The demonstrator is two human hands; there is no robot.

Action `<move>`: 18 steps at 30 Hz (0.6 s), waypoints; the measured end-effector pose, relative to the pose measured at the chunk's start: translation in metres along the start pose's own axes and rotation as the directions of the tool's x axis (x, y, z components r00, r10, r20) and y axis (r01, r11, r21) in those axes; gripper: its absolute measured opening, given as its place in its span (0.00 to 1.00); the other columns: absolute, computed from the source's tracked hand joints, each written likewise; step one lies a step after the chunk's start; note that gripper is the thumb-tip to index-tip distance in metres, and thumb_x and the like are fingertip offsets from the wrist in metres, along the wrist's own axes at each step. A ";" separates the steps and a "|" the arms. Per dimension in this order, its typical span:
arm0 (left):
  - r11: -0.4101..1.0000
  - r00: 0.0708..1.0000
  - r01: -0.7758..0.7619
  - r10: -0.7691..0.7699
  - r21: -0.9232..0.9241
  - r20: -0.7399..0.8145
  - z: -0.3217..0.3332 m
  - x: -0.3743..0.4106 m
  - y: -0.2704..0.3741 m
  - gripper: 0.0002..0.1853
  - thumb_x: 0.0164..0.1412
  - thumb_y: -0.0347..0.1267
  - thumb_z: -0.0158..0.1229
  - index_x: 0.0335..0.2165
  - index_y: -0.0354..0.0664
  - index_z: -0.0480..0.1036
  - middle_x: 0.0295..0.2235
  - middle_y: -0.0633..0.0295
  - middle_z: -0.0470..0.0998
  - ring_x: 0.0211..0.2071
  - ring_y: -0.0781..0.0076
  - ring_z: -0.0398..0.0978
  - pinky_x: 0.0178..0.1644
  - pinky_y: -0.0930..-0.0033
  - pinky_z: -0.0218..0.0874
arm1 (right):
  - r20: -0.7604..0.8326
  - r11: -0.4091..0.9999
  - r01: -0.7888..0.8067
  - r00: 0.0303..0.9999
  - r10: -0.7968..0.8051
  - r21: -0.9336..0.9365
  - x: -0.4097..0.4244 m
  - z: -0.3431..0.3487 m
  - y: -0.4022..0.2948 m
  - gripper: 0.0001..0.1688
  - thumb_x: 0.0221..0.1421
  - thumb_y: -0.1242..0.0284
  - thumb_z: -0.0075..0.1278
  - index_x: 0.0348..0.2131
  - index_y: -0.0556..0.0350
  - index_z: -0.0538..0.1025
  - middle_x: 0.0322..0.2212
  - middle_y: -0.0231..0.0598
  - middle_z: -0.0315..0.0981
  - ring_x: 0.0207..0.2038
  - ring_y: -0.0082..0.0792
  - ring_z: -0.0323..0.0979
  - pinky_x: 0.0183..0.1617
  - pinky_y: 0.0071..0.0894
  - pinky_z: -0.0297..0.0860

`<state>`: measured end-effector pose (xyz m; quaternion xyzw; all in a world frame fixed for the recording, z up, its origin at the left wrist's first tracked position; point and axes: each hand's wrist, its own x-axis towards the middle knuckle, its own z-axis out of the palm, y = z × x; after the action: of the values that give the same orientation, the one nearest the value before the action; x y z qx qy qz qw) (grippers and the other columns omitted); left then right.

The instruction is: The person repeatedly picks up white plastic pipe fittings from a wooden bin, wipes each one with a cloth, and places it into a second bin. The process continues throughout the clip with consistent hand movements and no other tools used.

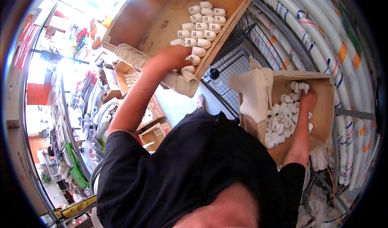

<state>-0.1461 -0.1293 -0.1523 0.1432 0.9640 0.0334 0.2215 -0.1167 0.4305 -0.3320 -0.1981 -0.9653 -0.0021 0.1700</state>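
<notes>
Several white plastic pipe caps or elbow fittings lie in close rows along the right side of a large wooden box. My left hand is over the near end of those rows, its fingertips at the fittings; whether it grips one is hidden. Beige towels drape over that box's near edge. To the right, a smaller wooden box holds a loose pile of white elbow fittings. My right hand reaches into its far part, fingers closed on a white fitting. A cream cloth hangs over its left side.
A black wire rack with a black-capped bottle stands between the boxes. Wrapped white pipes line the right side. More wooden boxes stand low at the left, beside shelves of bagged goods. My shoe is on the floor.
</notes>
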 end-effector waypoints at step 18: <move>0.975 0.925 -0.216 0.186 -0.058 -0.331 -0.009 -0.001 0.011 0.14 0.55 0.37 0.57 0.38 0.42 0.72 0.33 0.55 0.78 0.36 0.54 0.76 0.38 0.58 0.65 | 0.264 0.817 -0.193 0.963 0.051 0.543 0.019 -0.021 0.036 0.22 0.44 0.67 0.62 0.35 0.62 0.72 0.29 0.45 0.75 0.32 0.34 0.73 0.37 0.33 0.69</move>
<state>-0.1461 -0.1190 -0.1423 0.2234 0.9648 0.1240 0.0620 -0.1129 0.4692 -0.3087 -0.1997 -0.9211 0.3176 0.1038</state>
